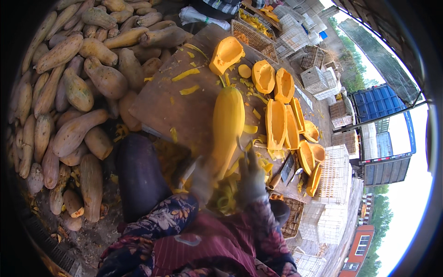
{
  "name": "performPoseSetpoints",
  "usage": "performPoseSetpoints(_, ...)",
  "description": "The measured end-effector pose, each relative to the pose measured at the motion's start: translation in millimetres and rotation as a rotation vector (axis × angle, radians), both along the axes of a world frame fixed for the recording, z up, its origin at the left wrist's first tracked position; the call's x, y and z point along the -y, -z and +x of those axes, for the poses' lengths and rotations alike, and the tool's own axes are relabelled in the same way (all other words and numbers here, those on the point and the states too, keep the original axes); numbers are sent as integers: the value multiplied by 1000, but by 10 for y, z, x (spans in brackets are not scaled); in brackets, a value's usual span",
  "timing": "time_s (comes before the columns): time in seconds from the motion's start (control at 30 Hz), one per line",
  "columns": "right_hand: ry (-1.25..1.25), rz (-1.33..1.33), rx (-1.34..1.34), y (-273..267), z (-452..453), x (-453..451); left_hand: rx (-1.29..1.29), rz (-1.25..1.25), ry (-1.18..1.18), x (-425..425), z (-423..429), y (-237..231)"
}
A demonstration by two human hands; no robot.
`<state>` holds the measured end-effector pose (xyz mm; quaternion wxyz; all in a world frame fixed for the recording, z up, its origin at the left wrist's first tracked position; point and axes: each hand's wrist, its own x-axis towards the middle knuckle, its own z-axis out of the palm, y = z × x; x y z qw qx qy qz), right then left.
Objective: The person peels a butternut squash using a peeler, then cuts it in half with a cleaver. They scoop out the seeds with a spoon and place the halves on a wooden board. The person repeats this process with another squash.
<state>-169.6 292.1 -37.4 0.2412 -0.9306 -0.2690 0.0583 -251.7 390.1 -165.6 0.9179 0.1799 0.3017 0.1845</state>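
Note:
A long peeled squash (227, 121) lies lengthwise on the wooden board (166, 100), its near end towards my body. My left hand (201, 180), gloved and blurred, is at that near end and seems to hold it. On the right of the squash, my gloved right hand (251, 176) grips a peeler (241, 147), whose shape is blurred by motion. Strips of yellow peel (189, 90) are scattered on the board and heaped between my legs. Hollowed squash halves (276, 124) stand and lie along the right side.
Unpeeled squashes (105, 78) are piled at the left. A wide-bladed knife (286, 168) lies at the board's right edge, near a wicker-like crate (292, 214). White plastic crates (332, 173) stand farther right. Another person's gloved hand (204, 17) is at the top, beside crates of peel (252, 38).

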Motion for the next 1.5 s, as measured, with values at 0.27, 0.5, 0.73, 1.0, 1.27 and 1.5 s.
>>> performPoseSetpoints(0.27,-23,-281,191,-204,745,-1007,-174,253,91,-8,37,-119)
performPoseSetpoints(0.5,-180,-360,97,178,-564,211,-132,175,74,36,13,-22)
performPoseSetpoints(0.73,-208,18,2,312,-1274,968,170,-482,97,-226,-96,-241)
performPoseSetpoints(1.0,122,581,-602,295,-438,549,-122,149,68,-327,-186,-220)
performPoseSetpoints(1.27,44,247,-425,60,1936,-1078,151,-11,139,-487,-197,-17)
performPoseSetpoints(1.5,-62,213,-169,152,1115,-865,195,-185,207,-548,-217,-131)
